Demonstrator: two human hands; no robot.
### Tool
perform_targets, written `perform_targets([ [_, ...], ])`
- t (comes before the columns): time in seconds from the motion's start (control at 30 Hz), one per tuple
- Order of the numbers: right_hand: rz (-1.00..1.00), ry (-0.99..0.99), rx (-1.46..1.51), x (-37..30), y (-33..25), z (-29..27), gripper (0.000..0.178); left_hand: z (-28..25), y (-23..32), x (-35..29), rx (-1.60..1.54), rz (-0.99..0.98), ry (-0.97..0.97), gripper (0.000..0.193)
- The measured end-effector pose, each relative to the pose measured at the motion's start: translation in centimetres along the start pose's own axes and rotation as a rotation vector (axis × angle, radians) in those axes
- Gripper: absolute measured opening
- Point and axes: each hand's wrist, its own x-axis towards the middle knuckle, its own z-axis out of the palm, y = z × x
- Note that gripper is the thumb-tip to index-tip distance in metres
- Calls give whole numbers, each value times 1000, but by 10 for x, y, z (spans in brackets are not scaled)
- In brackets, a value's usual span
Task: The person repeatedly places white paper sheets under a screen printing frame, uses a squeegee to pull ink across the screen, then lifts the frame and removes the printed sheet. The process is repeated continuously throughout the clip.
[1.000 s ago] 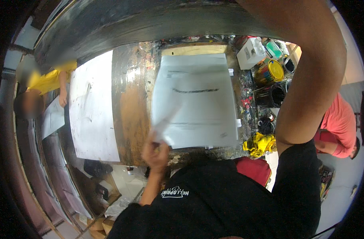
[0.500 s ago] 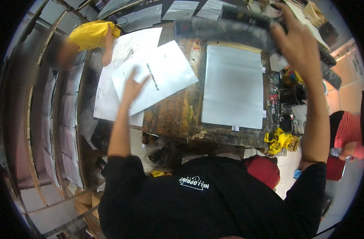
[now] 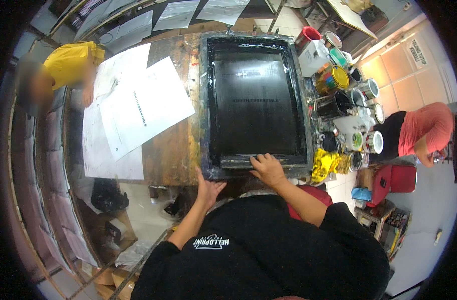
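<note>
A black-framed printing screen [image 3: 205,100] lies flat on the right part of the worktable, its dark mesh showing faint lettering. Along its near inner end rests a long squeegee [image 3: 233,164], and my right hand [image 3: 269,171] has its fingers closed over that bar. At the screen's near left corner is my left hand [image 3: 208,191], fingers spread, with the thumb up against the frame's edge; it holds nothing. A printed white sheet [image 3: 163,95] lies slanted on a larger white sheet [image 3: 93,150] at the left. Whatever lies under the screen is hidden.
Paint cans and jars, including a yellow tin [image 3: 333,80], crowd the table's right side beside a yellow cloth [image 3: 324,167]. A person in yellow [image 3: 71,62] stands at the far left, another in a pink top [image 3: 423,127] at the right. Shelving [image 3: 51,175] lines the left.
The dark screen, raised and blurred before, now lies down over the white sheet on the right. My right hand came down to the squeegee; my left hand left the printed sheet for the screen's corner.
</note>
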Motion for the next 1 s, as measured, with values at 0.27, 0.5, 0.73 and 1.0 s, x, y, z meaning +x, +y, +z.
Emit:
perform_targets([
  [0.27,-60,233,-141,236,134,-7,49,10,1,-6,63,-36,183,116],
  [0.5,-102,2,-63,411,241,-70,47,15,2,-32,21,15,276,114],
  [0.73,-75,205,-179,311,178,-35,38,21,-6,-41,71,207,248,101],
  [1.0,69,-78,-38,63,-5,-133,44,30,19,-75,30,317,-47,105],
])
